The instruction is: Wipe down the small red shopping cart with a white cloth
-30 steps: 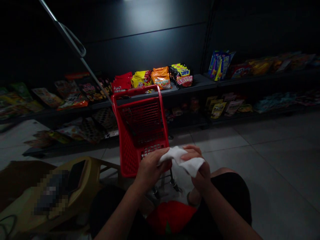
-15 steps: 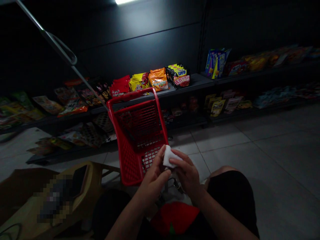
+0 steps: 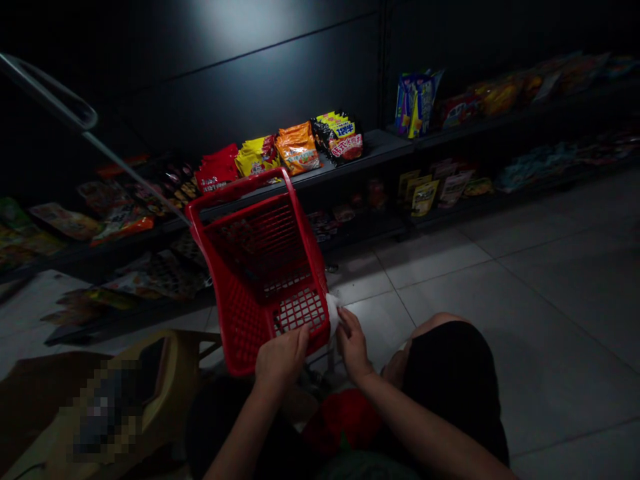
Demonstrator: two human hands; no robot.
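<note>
In front of me stands a small red plastic shopping cart [image 3: 313, 257] with a latticed basket. My right hand [image 3: 354, 347] holds a white cloth [image 3: 332, 313], possibly a folded tissue, against the outside of the basket's right wall near the close corner. At the basket's near rim is my left hand [image 3: 281, 357], its fingers curled over the edge. Its fingertips are partly hidden. Through the lattice floor of the basket, pale tiles show.
Behind the cart runs a dark shelf [image 3: 383, 145] with orange noodle packets [image 3: 297, 148] and other snack bags. A thin metal rod [image 3: 135, 175] slants down behind the cart's left. At my left is a yellowish stool [image 3: 173, 380] with a phone-like dark object [image 3: 153, 367].
My hands have parted. The left has gone from the white cloth to the cart's near rim, while the right has brought the cloth to the basket's side. The view has shifted slightly.
</note>
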